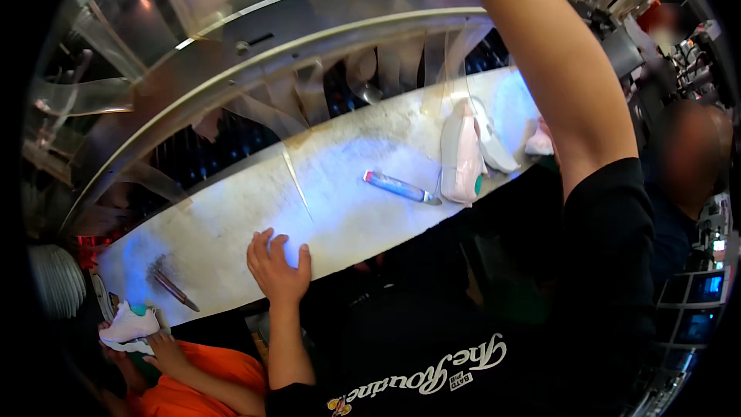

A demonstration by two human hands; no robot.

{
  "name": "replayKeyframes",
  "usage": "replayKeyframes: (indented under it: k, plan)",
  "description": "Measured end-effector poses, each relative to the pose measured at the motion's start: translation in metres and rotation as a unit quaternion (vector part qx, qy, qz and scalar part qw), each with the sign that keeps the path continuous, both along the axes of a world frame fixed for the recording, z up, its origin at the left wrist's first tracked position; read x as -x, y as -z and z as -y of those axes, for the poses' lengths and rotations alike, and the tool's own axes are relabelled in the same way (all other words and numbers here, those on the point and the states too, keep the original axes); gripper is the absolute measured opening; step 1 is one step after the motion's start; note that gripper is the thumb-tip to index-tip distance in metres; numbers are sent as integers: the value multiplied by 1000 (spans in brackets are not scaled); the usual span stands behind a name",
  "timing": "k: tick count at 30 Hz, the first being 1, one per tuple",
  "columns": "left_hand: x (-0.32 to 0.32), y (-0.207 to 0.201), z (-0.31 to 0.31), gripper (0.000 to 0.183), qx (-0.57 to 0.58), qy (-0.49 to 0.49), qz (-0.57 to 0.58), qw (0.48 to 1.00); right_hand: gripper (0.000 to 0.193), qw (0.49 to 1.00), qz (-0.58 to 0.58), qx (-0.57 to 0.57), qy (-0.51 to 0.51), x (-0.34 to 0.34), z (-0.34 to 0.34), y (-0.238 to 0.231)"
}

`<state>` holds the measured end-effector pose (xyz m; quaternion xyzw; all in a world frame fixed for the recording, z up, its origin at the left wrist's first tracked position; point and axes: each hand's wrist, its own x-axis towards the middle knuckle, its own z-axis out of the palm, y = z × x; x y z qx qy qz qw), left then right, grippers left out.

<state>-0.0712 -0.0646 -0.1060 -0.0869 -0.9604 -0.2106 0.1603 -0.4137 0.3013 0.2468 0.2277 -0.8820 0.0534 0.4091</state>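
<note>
My left hand (279, 269) hovers at or rests on the near edge of the pale worktable (231, 208), fingers spread and holding nothing. My right arm (556, 46) stretches up past the top of the picture, so that hand is out of sight. Lying to the right of my left hand is a blue pen-shaped tool (397, 187) with a red end and a pale tip. Beside it sits a white shoe (461, 158) with a green patch, and a white shoe sole (494, 139) lies against its far side.
At the lower left, a co-worker in orange holds a white shoe (130, 323) over a sole. Near them lies a slim dark knife-like tool (176, 290). A curved metal machine frame (309, 35) with clear hanging strips runs behind the table. Another white piece (539, 141) shows at the right.
</note>
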Motion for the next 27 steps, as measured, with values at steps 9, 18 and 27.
replayKeyframes:
  k: [9,18,27]
  plan:
    - [125,-22,-82,23,-75,223,-41,971,50,990,84,114,1,-38,3,50]
    - [391,50,-272,56,10,132,-26,991,44,993,46,104,1,-28,6,69]
    - [392,27,-304,65,33,89,131,987,54,993,34,114,13,-29,7,72]
